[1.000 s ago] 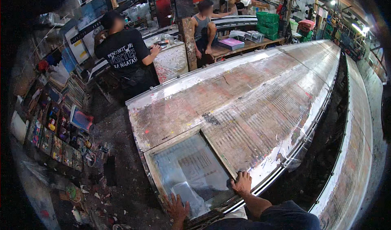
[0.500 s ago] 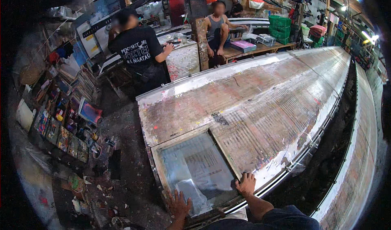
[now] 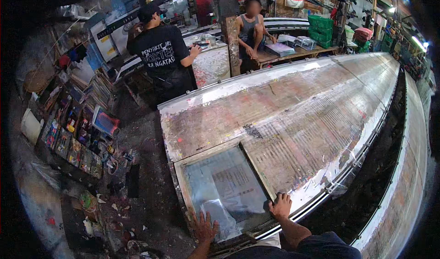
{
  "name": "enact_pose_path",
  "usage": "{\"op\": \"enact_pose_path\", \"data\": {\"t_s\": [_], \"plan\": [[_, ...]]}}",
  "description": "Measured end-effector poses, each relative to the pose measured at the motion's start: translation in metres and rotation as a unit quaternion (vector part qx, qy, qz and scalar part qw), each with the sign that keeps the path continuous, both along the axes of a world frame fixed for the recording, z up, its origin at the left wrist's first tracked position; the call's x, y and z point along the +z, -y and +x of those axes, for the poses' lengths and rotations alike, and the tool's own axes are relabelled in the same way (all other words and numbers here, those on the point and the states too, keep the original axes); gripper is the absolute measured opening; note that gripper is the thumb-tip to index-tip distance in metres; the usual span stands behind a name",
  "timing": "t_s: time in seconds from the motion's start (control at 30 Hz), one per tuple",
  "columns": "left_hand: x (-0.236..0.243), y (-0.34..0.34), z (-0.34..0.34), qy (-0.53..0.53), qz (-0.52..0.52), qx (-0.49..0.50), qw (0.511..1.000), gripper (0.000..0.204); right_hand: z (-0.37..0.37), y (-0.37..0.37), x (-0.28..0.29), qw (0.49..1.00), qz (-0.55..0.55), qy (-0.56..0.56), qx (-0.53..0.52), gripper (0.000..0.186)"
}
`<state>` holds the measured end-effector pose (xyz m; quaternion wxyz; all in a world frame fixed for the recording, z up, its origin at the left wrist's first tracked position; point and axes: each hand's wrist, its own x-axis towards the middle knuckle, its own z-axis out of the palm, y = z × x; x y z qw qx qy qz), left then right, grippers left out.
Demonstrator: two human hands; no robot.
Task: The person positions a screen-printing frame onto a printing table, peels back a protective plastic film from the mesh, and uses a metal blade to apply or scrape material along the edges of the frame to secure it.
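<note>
A wooden-framed screen [image 3: 243,165] with a translucent bluish panel lies at the near end of a long, paint-stained table. Faint printed marks and a clear sheet [image 3: 215,213] show on the panel. My left hand [image 3: 205,229] rests at the screen's lower left with its fingers spread. My right hand [image 3: 279,207] has its fingers curled on the screen's right rail near the lower corner.
A second long table [image 3: 412,135] runs along the right, beyond a dark gap. A person in a black T-shirt [image 3: 160,71] stands behind the near table; another [image 3: 250,32] sits by a bench with stacks and green crates [image 3: 321,32]. Cluttered racks [image 3: 78,140] fill the left.
The view has shifted, so the scene sits further right. The seated person's outstretched arm has come down toward the knee. My hands stay on the screen.
</note>
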<state>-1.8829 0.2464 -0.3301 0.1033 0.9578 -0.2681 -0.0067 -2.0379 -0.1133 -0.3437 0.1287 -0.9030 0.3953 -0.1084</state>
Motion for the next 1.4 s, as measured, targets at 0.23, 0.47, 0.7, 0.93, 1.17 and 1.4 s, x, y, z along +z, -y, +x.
{"op": "enact_pose_path", "data": {"t_s": [0.23, 0.47, 0.7, 0.93, 1.17, 1.4], "plan": [[-0.001, -0.001, 0.0, -0.033, 0.029, 0.011, 0.999, 0.068, 0.001, 0.0, -0.002, 1.0, 0.018, -0.023, -0.007, 0.062], [0.008, 0.001, 0.0, -0.029, 0.054, 0.021, 0.998, 0.072, -0.001, 0.003, -0.01, 0.999, 0.01, -0.032, 0.002, 0.068], [0.016, 0.001, -0.001, -0.031, 0.076, 0.017, 0.996, 0.071, 0.0, 0.003, -0.011, 0.999, -0.002, -0.033, 0.003, 0.063], [0.01, -0.001, -0.002, -0.033, 0.071, 0.019, 0.997, 0.073, 0.002, 0.001, -0.001, 0.999, 0.016, -0.043, 0.004, 0.062], [0.006, -0.001, -0.001, -0.039, 0.07, 0.023, 0.997, 0.076, 0.002, 0.001, -0.001, 0.998, 0.027, -0.053, 0.004, 0.064], [0.007, -0.001, 0.001, -0.051, 0.062, 0.02, 0.997, 0.077, 0.0, 0.001, -0.006, 0.999, 0.015, -0.048, -0.001, 0.067]]}}
